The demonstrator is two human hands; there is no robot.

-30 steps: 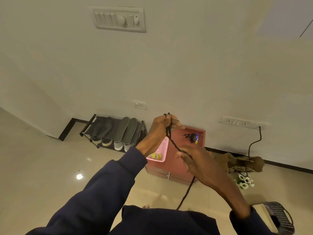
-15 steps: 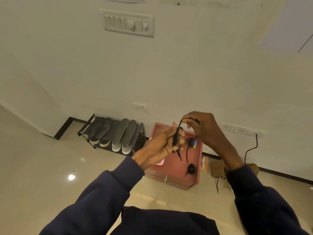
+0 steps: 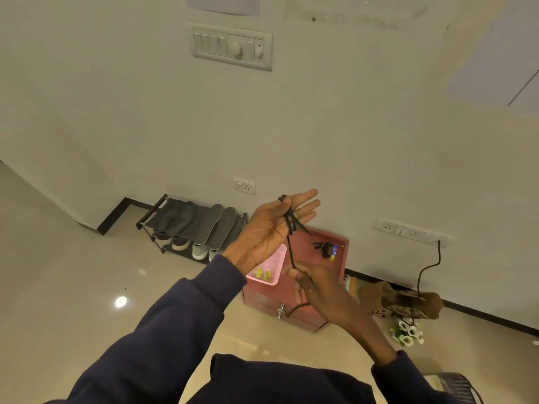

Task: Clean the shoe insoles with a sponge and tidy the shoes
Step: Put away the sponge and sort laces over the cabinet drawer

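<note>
Two hands were close together half a second ago; now my right hand point(image 3: 318, 293) sits lower, its grip pinching the black lace point(image 3: 290, 249) tight. My left hand point(image 3: 268, 228) is up, fingers straight, thumb pinning the lace's top. Behind, grey insoles point(image 3: 217, 225) lean on the shoe rack point(image 3: 151, 220), beside a red cabinet point(image 3: 309, 313) on the shiny floor point(image 3: 73, 287).

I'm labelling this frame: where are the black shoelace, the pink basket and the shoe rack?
black shoelace point(image 3: 290, 249), head view, its taut middle stretch.
pink basket point(image 3: 277, 258), head view, its mesh wall.
shoe rack point(image 3: 151, 211), head view, its left side bar.
</note>
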